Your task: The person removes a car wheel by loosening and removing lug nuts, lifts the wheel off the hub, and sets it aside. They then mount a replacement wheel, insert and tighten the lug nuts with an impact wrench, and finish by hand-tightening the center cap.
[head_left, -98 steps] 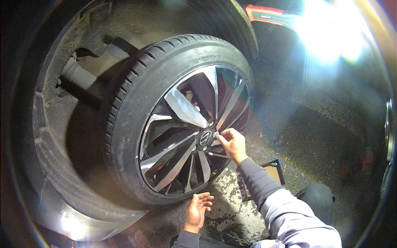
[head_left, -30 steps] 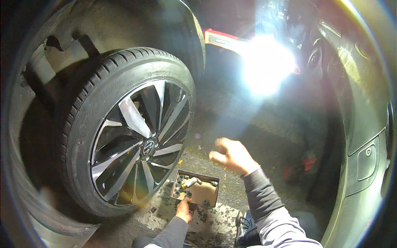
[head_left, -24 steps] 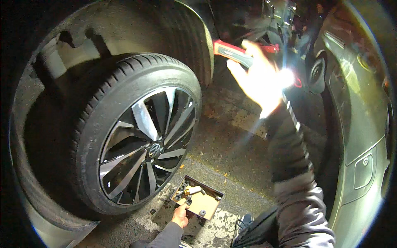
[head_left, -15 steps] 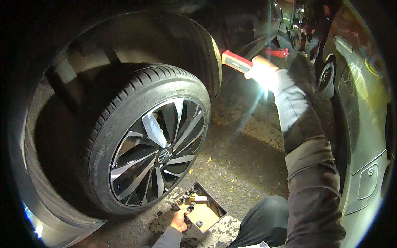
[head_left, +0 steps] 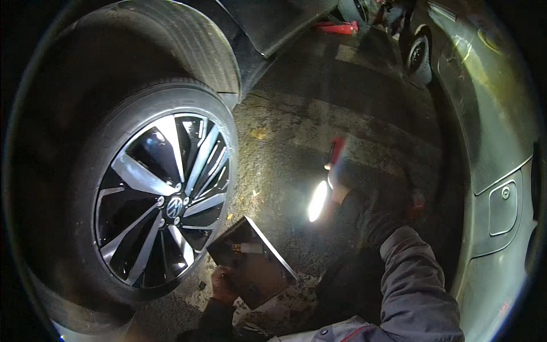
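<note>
My right hand point(head_left: 340, 189) grips a red work light point(head_left: 318, 201), held low over the ground with its bright panel lit. Down at the lower middle, my left hand point(head_left: 223, 285) is in shadow, its fingers closed over the left edge of a shallow square box point(head_left: 272, 246). A small white-and-yellow item point(head_left: 248, 248) lies inside; the rest of the box floor is too dark to make out. Left of the box stands a car wheel point(head_left: 171, 199) with a black and silver rim. Bolt heads show around its hub.
A dark wheel arch point(head_left: 211, 43) surrounds the tyre. On the right, a light-coloured car body point(head_left: 490, 171) runs alongside. A red floor jack point(head_left: 339, 27) lies farther off, near another wheel point(head_left: 419, 54). Rough pavement point(head_left: 273, 148) lies between.
The work light has come down and toward me from beside the wheel arch. My view has shifted. The box looks larger and darker, and my left hand is now at its left edge.
</note>
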Demonstrator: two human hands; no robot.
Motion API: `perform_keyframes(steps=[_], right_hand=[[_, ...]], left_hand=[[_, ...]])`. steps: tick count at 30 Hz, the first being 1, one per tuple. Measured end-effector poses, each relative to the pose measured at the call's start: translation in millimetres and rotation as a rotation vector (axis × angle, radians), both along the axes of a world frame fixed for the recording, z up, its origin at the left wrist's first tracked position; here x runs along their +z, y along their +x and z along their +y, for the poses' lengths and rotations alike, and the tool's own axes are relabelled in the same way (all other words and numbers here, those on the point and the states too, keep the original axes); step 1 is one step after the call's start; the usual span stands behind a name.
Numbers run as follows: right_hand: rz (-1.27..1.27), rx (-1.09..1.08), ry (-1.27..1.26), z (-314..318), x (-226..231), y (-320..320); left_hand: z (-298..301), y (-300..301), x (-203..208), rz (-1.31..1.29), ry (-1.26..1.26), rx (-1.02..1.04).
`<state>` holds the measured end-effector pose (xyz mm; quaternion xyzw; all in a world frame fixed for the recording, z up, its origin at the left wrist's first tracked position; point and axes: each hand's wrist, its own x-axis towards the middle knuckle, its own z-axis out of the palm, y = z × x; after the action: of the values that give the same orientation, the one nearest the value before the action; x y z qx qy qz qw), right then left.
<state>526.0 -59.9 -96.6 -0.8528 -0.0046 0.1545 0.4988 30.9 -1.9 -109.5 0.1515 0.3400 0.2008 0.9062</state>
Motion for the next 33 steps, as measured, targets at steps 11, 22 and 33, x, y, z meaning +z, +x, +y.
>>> perform_keyframes(steps=[11,22,33], right_hand=[[-0.310,0.140,0.089,-246.0,52.7,-33.0],[-0.385,0.298,-1.025,-304.3,119.3,71.4],[-0.091,0.097,-1.031,-279.6,113.2,83.2]], left_hand=[[30.2,-83.2,-149.5,0.624,0.648,-0.180],[42.8,-44.3,-132.8,0.672,0.555,-0.156],[54.0,8.5,-88.1,0.664,0.444,-0.251]])
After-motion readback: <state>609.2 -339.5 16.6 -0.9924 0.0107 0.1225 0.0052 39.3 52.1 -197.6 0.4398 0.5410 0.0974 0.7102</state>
